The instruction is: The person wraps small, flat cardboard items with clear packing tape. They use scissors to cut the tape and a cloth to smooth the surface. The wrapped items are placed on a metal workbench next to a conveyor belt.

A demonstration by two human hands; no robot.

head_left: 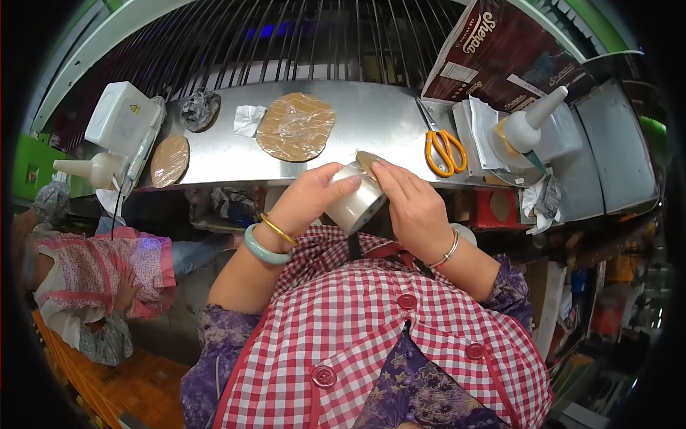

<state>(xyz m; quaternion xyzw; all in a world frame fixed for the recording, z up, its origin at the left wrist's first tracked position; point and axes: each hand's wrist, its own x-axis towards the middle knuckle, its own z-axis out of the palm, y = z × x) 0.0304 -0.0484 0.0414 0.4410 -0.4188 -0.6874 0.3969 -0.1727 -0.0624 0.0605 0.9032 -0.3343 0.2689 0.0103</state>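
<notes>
Just in front of the metal table's edge, my left hand (309, 191) is closed around a wide roll of clear tape (349, 207), its thumb lying across the roll. My right hand (414, 211) presses its fingertips on a small brown cardboard piece (366, 158) at the top of the roll. How far the tape is stuck to that piece is hard to make out. On the table beyond lies a large roundish cardboard piece (295, 127) wrapped in clear tape. An oval taped cardboard piece (170, 161) rests farther left, near the table edge.
Orange-handled scissors (444, 151) lie right on the metal table (379, 118). White nozzle bottles (527, 129) and papers (477, 132) stand beyond them. A crumpled white paper (249, 120), a dark crumpled bundle (199, 111) and a white box (118, 118) sit left. A person in pink (136, 268) is at left.
</notes>
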